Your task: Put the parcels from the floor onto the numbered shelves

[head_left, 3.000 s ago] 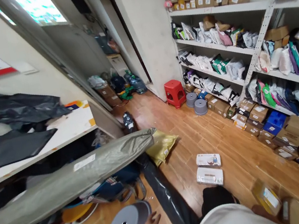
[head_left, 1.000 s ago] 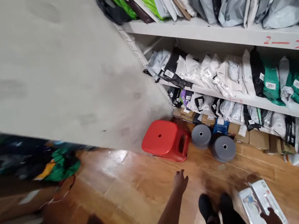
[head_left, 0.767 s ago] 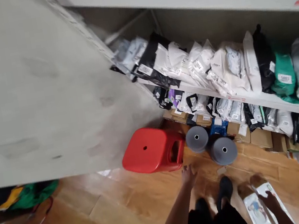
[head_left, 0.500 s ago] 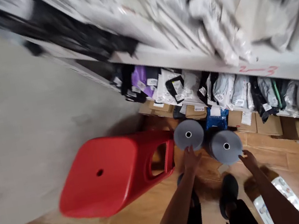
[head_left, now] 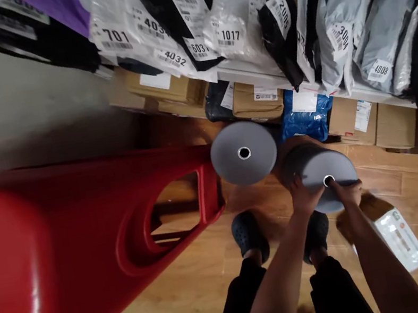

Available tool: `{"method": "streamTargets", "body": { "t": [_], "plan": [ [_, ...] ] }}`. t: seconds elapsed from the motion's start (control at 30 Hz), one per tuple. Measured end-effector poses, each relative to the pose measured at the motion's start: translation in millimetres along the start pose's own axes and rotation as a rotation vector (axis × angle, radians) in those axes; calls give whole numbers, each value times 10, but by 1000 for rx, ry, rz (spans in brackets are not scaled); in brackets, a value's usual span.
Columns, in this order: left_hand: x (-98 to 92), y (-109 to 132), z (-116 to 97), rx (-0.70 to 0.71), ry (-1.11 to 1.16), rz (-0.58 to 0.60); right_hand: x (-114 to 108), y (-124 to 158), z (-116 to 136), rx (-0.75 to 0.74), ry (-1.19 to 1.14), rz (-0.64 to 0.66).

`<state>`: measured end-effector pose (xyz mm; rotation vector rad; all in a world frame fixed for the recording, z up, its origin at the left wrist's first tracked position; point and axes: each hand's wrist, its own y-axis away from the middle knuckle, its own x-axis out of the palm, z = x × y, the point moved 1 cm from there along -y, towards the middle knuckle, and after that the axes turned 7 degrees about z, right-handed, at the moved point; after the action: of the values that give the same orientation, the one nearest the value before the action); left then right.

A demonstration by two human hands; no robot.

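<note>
A grey round thing (head_left: 317,172) with a flat top and a small pale-rimmed hole stands low over the wooden floor. My left hand (head_left: 305,198) grips its near left edge, and my right hand (head_left: 348,192) grips its near right side, both thumbs lying on top near the hole. Some fingers are hidden under or behind the rim. A second grey round thing (head_left: 230,166) of the same look stands to the left, untouched, beside the red plastic stool (head_left: 74,239).
Low shelves hold several bagged parcels (head_left: 228,34) with number labels. Under them are cardboard boxes (head_left: 393,126) and a blue parcel (head_left: 303,118). A white plastic-wrapped pack (head_left: 400,238) lies on the floor at right, near my feet in dark clogs (head_left: 249,233).
My view has come lower and closer. My left hand has moved from the left grey round thing to the right one, and my right hand has closed onto that same one.
</note>
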<state>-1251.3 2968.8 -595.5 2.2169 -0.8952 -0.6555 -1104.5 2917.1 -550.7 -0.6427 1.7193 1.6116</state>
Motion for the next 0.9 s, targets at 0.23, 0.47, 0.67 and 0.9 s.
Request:
{"method": "streamTargets", "body": {
  "t": [0.23, 0.47, 0.67, 0.9],
  "plan": [
    [-819, 1365, -732, 355, -23, 68, -418, 726, -644, -48, -416, -31],
    [-1993, 1456, -717, 209, -165, -253, 58, 1587, 210, -265, -307, 153],
    [-2650, 739, -439, -36, -109, -559, 394, 1948, 1294, -479, 112, 158],
    [-2709, 496, -30, -238, -91, -593, 565, 2005, 1561, -439, 521, 242]
  ]
}}
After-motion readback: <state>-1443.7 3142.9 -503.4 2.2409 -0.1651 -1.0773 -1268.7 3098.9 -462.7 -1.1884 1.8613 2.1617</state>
